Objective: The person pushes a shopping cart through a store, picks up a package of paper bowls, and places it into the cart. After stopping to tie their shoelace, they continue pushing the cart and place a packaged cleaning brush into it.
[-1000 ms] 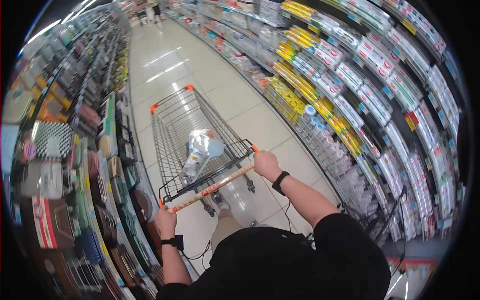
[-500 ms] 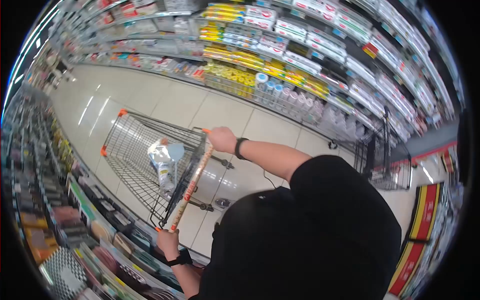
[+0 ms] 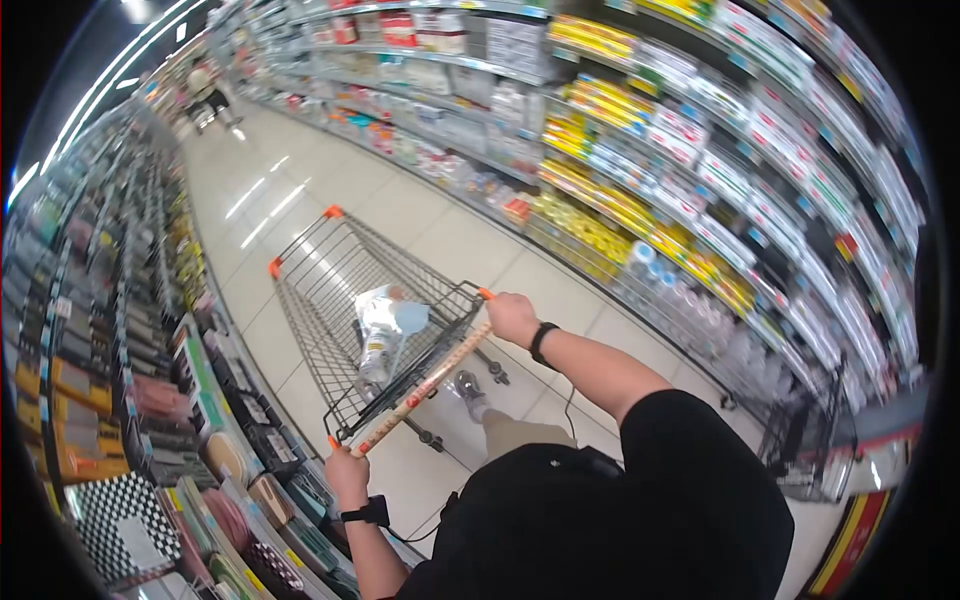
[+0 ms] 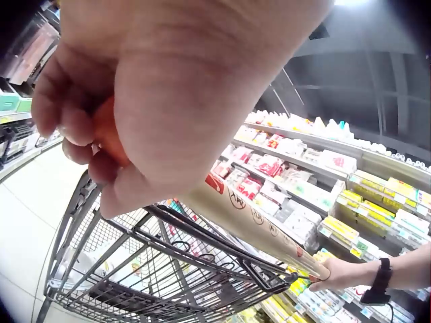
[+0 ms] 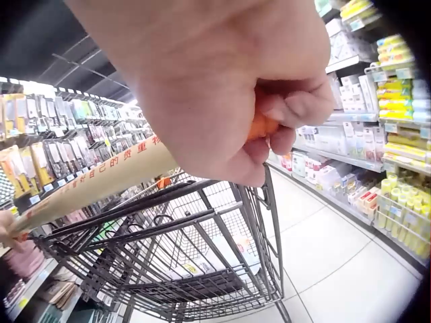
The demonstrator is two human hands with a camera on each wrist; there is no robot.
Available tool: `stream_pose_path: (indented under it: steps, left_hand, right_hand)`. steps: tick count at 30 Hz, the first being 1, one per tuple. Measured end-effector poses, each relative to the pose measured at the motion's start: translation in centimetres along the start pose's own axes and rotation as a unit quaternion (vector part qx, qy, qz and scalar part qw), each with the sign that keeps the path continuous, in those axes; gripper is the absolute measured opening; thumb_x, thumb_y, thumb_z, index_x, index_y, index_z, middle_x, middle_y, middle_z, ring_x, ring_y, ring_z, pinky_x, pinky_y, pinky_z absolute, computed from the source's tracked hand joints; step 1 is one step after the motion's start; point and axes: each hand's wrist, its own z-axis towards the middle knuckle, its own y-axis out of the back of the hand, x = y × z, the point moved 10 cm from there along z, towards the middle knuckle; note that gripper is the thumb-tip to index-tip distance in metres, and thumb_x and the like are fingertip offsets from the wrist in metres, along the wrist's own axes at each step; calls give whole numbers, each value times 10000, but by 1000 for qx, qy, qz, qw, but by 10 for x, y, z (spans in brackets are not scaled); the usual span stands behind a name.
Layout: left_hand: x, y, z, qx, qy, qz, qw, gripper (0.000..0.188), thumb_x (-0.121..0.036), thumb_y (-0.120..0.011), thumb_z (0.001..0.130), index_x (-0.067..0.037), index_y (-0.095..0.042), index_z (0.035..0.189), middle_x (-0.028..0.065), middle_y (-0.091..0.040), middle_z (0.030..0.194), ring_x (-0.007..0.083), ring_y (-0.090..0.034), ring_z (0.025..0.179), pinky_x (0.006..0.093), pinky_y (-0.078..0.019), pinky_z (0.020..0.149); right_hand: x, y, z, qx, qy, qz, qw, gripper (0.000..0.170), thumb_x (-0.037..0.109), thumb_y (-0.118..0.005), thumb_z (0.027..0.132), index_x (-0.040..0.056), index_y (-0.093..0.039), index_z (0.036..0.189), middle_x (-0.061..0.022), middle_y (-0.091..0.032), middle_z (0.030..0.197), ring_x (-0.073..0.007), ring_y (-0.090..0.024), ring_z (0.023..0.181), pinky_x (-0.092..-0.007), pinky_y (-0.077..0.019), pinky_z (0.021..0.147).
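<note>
Cart in both hands; view swung back toward the far end of the aisle.
What had just changed was the angle: half a second earlier, the cart point(image 3: 425, 352) lay more across my view toward the left; at this moment its nose pointed farther up the aisle. Aisle and cart turned together, so I judged it mostly a head turn, with steering undisturbed. Left hand point(image 3: 347, 477) and right hand point(image 3: 514, 320) each had fingers curled round an end of the handle bar point(image 3: 420, 388), same as earlier. Cart sat between the shelving on either side, bagged goods point(image 3: 380, 340) unmoved in its basket. Second cart point(image 3: 800, 440) now showed lower, at the near right; far person point(image 3: 210, 95) at the far left, shown larger.
</note>
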Motion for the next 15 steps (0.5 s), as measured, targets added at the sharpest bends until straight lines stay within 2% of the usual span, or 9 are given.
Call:
stream_pose_path:
  steps: [4,6,8,11,13,15]
  left_hand:
    - [-10,10,48,7,8,2,1000,192,-201,-681,766,-44,-739,859,215,-694,795,399,-681,794,480,-550,754]
    - [-15,10,79,36,-8,12,999,213,-219,-711,748,-30,-738,841,214,-693,788,393,-682,788,473,-551,749]
    - [-1,2,117,47,-5,22,999,284,-282,-753,724,-22,-739,838,210,-699,802,384,-685,798,465,-553,752]
    - [-9,4,157,132,-21,51,990,404,-392,-784,696,-29,-748,867,204,-710,841,364,-692,834,447,-553,768]
    - [-13,10,183,144,-22,60,988,395,-394,-781,700,-32,-746,853,199,-710,828,362,-695,815,450,-560,758]
    - [-19,8,209,155,-36,78,984,385,-396,-780,700,-35,-745,828,190,-711,814,356,-699,792,450,-568,742]
  right_hand:
    - [4,0,60,8,12,-2,1000,106,63,-640,755,31,-719,818,-185,-700,839,-316,-710,775,-405,-576,679]
    - [12,-10,90,7,19,-7,1000,98,66,-642,753,35,-717,808,-171,-699,831,-307,-710,769,-401,-575,675]
    - [25,-9,121,-40,33,-6,999,88,66,-645,751,43,-716,797,-155,-693,812,-301,-706,757,-393,-575,669]
    - [37,-9,170,-42,38,3,998,82,63,-644,747,44,-713,787,-152,-686,802,-301,-701,747,-385,-575,665]
    - [45,-9,200,-42,46,7,998,82,62,-643,744,44,-712,785,-155,-687,804,-301,-701,748,-382,-575,663]
    - [49,-9,230,-44,54,10,998,83,57,-633,742,50,-706,781,-169,-678,779,-326,-695,735,-424,-568,654]
